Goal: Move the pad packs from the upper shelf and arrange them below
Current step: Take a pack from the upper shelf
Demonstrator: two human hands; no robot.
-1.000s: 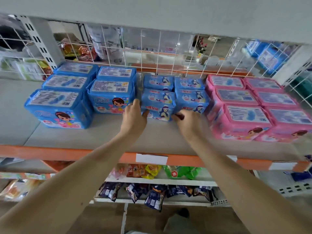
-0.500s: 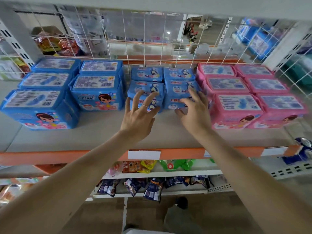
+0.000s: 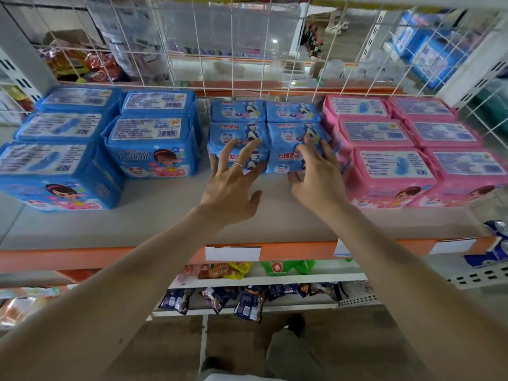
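Touching the front blue pad packs [image 3: 283,145]: left hand [image 3: 232,187] and right hand [image 3: 319,182]; each grip spread, fingers straight.

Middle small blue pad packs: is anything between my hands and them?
Nothing visible. The left hand has its spread fingers at the front left pack; the right hand has its fingers on the front right pack. Larger blue packs and pink packs stand close on either side.
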